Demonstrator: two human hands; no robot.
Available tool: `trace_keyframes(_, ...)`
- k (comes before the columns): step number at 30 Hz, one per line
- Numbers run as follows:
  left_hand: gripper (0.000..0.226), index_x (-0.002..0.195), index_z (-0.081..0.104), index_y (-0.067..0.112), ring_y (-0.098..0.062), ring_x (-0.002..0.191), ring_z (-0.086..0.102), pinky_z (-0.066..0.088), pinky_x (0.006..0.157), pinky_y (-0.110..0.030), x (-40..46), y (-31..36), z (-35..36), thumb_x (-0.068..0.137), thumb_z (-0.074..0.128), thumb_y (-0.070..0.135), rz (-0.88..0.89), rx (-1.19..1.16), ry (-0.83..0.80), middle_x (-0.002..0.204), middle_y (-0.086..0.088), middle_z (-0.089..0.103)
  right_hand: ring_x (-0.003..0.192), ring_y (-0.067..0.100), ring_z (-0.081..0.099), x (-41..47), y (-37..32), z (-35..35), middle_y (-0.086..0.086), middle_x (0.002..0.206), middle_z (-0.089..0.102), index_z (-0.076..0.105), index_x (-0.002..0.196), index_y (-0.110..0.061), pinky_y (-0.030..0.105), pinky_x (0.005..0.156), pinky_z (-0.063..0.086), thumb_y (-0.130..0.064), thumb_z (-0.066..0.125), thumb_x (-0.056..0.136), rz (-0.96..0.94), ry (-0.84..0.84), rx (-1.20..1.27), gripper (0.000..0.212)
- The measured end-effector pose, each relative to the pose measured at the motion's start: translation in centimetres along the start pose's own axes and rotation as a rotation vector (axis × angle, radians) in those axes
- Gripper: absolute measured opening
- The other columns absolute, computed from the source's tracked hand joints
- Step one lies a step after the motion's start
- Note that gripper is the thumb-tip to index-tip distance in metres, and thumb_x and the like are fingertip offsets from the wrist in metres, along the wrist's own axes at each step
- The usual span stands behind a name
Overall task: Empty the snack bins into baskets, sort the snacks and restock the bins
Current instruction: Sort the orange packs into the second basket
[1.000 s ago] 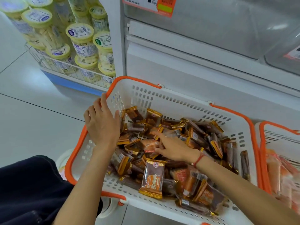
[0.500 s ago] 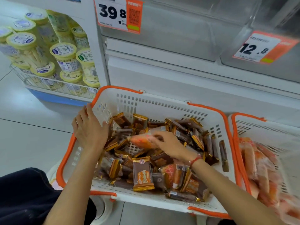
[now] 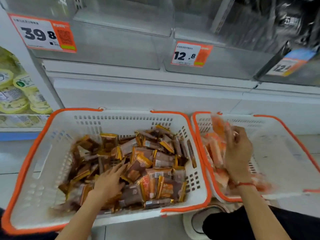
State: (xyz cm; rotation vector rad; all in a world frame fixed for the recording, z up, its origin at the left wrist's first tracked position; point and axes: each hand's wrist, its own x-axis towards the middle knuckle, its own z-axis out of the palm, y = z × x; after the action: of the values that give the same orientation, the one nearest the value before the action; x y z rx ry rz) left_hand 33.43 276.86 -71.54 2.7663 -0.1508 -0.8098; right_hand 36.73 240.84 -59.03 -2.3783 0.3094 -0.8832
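Sorting is in hand. The left hand [image 3: 110, 181] lies flat, fingers spread, on brown packets [image 3: 149, 163] in the left basket [image 3: 26, 170]. At 3 o'clock, the right hand [image 3: 238, 151] hangs over the right basket [image 3: 294, 153], near a blurred orange packet [image 3: 219, 126]; whether it grips it, I cannot tell. Next, probably picking out strays. The bins [image 3: 121, 40] at 12 o'clock look empty, though glare obscures them.

Price tags [image 3: 191, 54], perhaps lidded tubs [image 3: 15, 94]
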Motion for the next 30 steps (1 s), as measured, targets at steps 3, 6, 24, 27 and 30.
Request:
trace_keyframes(3, 0.072, 0.154, 0.009, 0.035, -0.025, 0.143, 0.030, 0.037, 0.110, -0.040, -0.3, -1.1, 0.0, 0.097, 0.052, 0.034, -0.029, 0.062, 0.012, 0.162, 0.009, 0.008, 0.093, 0.029, 0.063, -0.7, 5.0, 0.7, 0.011, 0.102, 0.068, 0.061, 0.111, -0.015, 0.038, 0.080, 0.048, -0.036, 0.051, 0.096, 0.032, -0.384, -0.202, 0.028)
trace_keyframes(6, 0.069, 0.152, 0.015, 0.040, -0.023, 0.130, 0.047, 0.045, 0.097, -0.037, -0.6, -2.1, -1.0, 0.096, 0.055, 0.032, -0.093, 0.103, -0.033, 0.150, 0.001, 0.040, 0.109, 0.029, 0.058, -1.2, 5.0, 1.3, 0.010, 0.115, 0.064, 0.062, 0.114, -0.014, 0.036, 0.089, 0.043, -0.028, 0.057, 0.095, 0.298, -0.547, -0.098, 0.024)
trace_keyframes(24, 0.056, 0.134, 0.052, 0.011, -0.036, 0.132, 0.036, 0.023, 0.111, -0.049, -4.0, -6.8, -7.0, 0.081, 0.071, 0.016, -0.554, -0.161, 1.151, 0.143, -0.014, 0.045, 0.097, 0.030, 0.063, -9.6, -14.5, 22.5, 0.011, 0.101, 0.069, 0.072, 0.101, -0.009, 0.041, 0.077, 0.054, -0.002, 0.053, 0.090, -0.972, -1.332, -0.350, 0.023)
trace_keyframes(27, 0.088, 0.147, 0.030, 0.005, -0.039, 0.138, 0.029, 0.020, 0.114, -0.052, -4.0, -8.7, -6.8, 0.074, 0.079, 0.018, -0.740, -0.203, 0.978, 0.150, -0.021, 0.033, 0.111, 0.030, 0.057, -10.7, -14.6, 24.7, 0.012, 0.114, 0.066, 0.069, 0.106, -0.005, 0.038, 0.078, 0.048, -0.002, 0.052, 0.091, -1.163, -1.358, -0.549, 0.023)
trace_keyframes(30, 0.091, 0.147, 0.028, 0.005, -0.040, 0.129, 0.038, 0.028, 0.108, -0.051, -3.3, -9.0, -6.1, 0.074, 0.079, 0.022, -0.786, -0.177, 0.903, 0.143, -0.021, 0.041, 0.133, 0.027, 0.037, -11.7, -15.6, 26.2, 0.008, 0.135, 0.055, 0.064, 0.121, -0.008, 0.039, 0.094, 0.042, -0.010, 0.056, 0.094, -1.391, -1.337, -0.655, 0.028)
